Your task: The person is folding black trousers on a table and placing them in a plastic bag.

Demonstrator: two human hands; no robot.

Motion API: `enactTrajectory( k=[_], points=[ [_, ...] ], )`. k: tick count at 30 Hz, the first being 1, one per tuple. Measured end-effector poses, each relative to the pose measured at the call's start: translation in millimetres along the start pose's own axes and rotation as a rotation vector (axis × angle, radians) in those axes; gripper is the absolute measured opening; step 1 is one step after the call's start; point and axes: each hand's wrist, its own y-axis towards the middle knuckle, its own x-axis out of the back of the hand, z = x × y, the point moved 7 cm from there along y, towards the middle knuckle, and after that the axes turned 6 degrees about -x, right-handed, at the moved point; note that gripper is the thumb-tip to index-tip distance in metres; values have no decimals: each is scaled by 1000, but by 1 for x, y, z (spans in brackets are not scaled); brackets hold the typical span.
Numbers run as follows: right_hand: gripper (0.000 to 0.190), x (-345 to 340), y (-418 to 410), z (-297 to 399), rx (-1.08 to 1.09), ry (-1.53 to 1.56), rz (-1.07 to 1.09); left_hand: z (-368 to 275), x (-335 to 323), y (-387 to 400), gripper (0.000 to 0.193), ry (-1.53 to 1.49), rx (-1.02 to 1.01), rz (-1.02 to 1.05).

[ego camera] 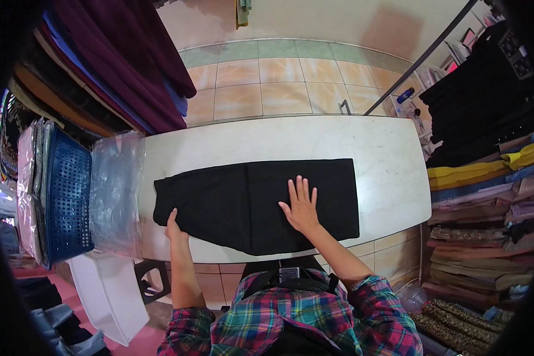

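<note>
A folded black garment (222, 200) lies flat across the white tabletop (391, 178), narrower at its left end, with a crease running across its middle. At the lower left edge of the cloth, my left hand (176, 229) has its thumb on top. Its other fingers are mostly hidden, apparently under the edge. My right hand (301, 208) rests palm down on the right half of the cloth, fingers spread.
Clear plastic bags (118, 196) lie at the table's left end beside a blue perforated basket (69, 196). Hanging garments (129, 58) crowd the far left. Stacked folded clothes (471, 249) stand off the right end. A metal pole (420, 58) rises behind the far right edge.
</note>
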Motion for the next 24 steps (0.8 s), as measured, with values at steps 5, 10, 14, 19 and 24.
enactTrajectory(
  k=[5, 10, 14, 19, 24],
  points=[
    [69, -8, 18, 71, 109, 112, -79, -2, -20, -15, 37, -264, 193, 485],
    [71, -24, 25, 88, 88, 15, -65, -13, -9, -25, 39, -302, 131, 573],
    [72, -23, 28, 84, 102, 23, -66, -35, -17, -60, 35, -222, -31, 610],
    [68, -7, 33, 46, -13, 746, 128, -45, -54, -151, 39, -8, -386, 625],
    [76, 67, 0, -4, -233, 1678, 569, 2, -122, -285, 53, 443, -735, 1143]
  ],
)
